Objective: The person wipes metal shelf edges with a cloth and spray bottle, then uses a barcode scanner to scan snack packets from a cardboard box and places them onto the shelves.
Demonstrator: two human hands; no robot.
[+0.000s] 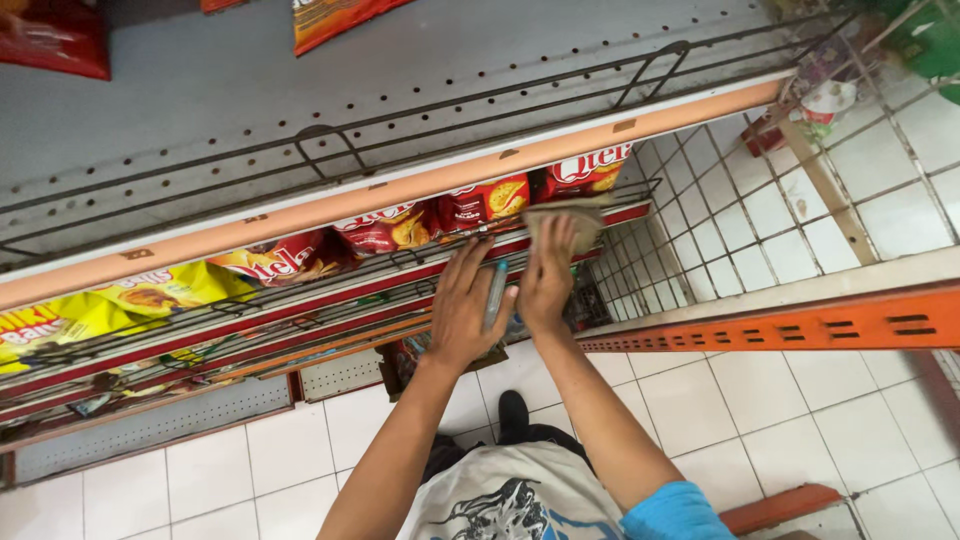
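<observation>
Far left, second shelf down: yellow snack bags (90, 310) lying in a row behind the wire rail. Next along, red snack bags (385, 228) fill the same shelf up to its right end. Top shelf (200, 110) shows grey perforated board with a wire front rail (330, 140); only a red bag and an orange bag at its back edge.

Left hand (462, 310) reaches to the shelf front, fingers extended and close together, a blue-grey marker (496, 292) caught between its edge and the right hand. Right hand (548, 280) is pressed flat, fingers together, on a tan cloth (566, 218) at the red shelf lip (620, 212), just below the rightmost red bag.

Judgement: wiping sits at the right end of this lip; how much is already clean cannot be told.

Room: tight between rails above and below; wire mesh side panel (740, 220) and orange beam (800, 322) bound the right. Tiled floor (240, 470) behind.
</observation>
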